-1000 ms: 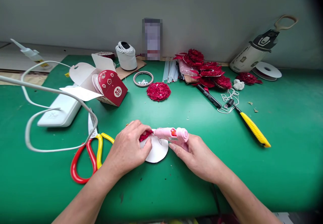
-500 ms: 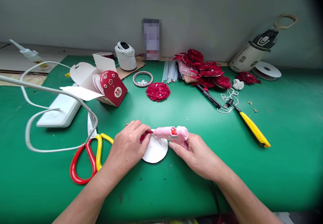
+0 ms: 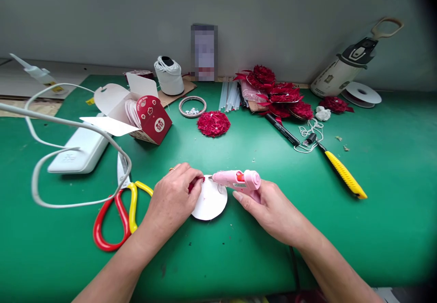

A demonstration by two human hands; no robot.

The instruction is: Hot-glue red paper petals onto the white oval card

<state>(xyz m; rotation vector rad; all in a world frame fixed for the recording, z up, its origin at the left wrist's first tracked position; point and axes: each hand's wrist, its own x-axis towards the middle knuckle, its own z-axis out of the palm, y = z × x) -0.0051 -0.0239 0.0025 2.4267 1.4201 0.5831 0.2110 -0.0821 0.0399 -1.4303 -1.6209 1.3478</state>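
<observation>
A round white disc (image 3: 210, 205) lies on the green work surface between my hands. My left hand (image 3: 177, 191) is closed at the disc's left edge, pinching a small piece of red ribbon (image 3: 193, 185) mostly hidden by the fingers. In my right hand (image 3: 269, 207) is a pink hot glue gun (image 3: 235, 179), its nozzle pointing left over the disc's upper part, a little apart from the ribbon. Beyond the disc sits a red ruffled ribbon flower (image 3: 214, 123). Scissors (image 3: 129, 203) with red and yellow handles lie left of my left hand.
A red and white box (image 3: 153, 121) and a white power bank (image 3: 80, 150) with a looping cable stand left. Glue sticks (image 3: 229, 94), more red ribbon flowers (image 3: 285, 93), a black marker (image 3: 282, 130) and a yellow utility knife (image 3: 344, 173) lie at back and right.
My right hand has drawn the glue gun slightly right, moving its nozzle away from the red ribbon at my left fingertips. My left hand has stayed nearly in place.
</observation>
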